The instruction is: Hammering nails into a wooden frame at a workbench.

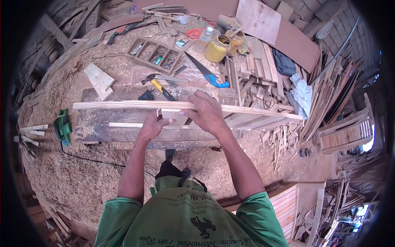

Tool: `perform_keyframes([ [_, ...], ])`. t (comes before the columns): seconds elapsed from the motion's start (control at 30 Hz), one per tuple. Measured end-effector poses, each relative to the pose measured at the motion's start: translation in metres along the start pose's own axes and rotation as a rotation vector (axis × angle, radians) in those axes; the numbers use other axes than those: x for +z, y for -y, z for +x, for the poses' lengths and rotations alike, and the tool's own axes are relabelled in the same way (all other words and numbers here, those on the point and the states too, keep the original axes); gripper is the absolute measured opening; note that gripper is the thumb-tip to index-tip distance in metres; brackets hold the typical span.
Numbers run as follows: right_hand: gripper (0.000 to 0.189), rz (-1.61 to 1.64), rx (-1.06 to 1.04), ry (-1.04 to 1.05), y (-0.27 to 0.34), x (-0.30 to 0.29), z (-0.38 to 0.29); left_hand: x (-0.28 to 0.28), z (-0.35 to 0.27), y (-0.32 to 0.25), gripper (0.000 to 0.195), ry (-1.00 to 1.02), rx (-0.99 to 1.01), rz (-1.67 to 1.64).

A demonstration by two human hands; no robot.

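Observation:
A long pale wooden board (256, 110) stands on edge across the workbench (101, 117). My right hand (205, 111) grips its top edge near the middle, with the fingers over the far side. My left hand (154, 125) holds a short, flat wooden piece (172, 115) against the board's near side, the thumb on its face. Several slats (247, 121) slant off the board at the right. A thin pale strip (125, 124) lies on the bench left of my left hand. Beyond the board are a claw hammer (159, 86) with a yellow and black handle and a black object (146, 95).
A blue-handled handsaw (209, 75), a compartmented wooden tray (154, 55) and yellow containers (217, 48) stand or lie beyond the bench. At the left, a green power planer (63, 127) with a cord rests on shavings. Offcuts (257, 89) are piled at the right.

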State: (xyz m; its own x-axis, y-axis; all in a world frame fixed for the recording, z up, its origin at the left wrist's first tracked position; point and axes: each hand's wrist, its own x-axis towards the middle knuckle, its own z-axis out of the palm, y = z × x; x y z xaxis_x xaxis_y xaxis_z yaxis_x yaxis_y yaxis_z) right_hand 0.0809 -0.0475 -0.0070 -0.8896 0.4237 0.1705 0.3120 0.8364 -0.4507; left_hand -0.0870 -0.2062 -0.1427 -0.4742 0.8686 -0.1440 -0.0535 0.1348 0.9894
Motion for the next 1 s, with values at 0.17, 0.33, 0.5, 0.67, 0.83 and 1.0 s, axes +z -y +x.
perform_keyframes([
  [0.17, 0.033, -0.056, -0.211, -0.161, -0.009, 0.004, -0.010, 0.002, 0.003, 0.001, 0.038, 0.052, 0.032, 0.022],
  [0.33, 0.033, 0.129, -0.217, -0.007, -0.015, -0.012, -0.006, 0.006, -0.013, -0.007, 0.035, -0.082, 0.048, 0.312],
  [0.5, 0.032, 0.155, -0.182, 0.000, -0.020, -0.010, -0.006, 0.023, -0.062, -0.108, 0.037, -0.109, 0.007, 0.821],
  [0.67, 0.031, 0.157, -0.052, 0.099, -0.011, -0.025, -0.008, 0.028, -0.039, -0.177, 0.043, -0.259, 0.815, 1.025],
  [0.83, 0.037, 0.104, -0.044, 0.219, -0.016, -0.028, 0.006, 0.005, -0.023, -0.142, 0.030, 0.024, 0.496, 1.082],
  [1.0, 0.059, 0.650, 0.156, 0.841, -0.048, -0.039, 0.084, 0.009, -0.035, -0.143, 0.026, 0.003, 0.439, 1.000],
])
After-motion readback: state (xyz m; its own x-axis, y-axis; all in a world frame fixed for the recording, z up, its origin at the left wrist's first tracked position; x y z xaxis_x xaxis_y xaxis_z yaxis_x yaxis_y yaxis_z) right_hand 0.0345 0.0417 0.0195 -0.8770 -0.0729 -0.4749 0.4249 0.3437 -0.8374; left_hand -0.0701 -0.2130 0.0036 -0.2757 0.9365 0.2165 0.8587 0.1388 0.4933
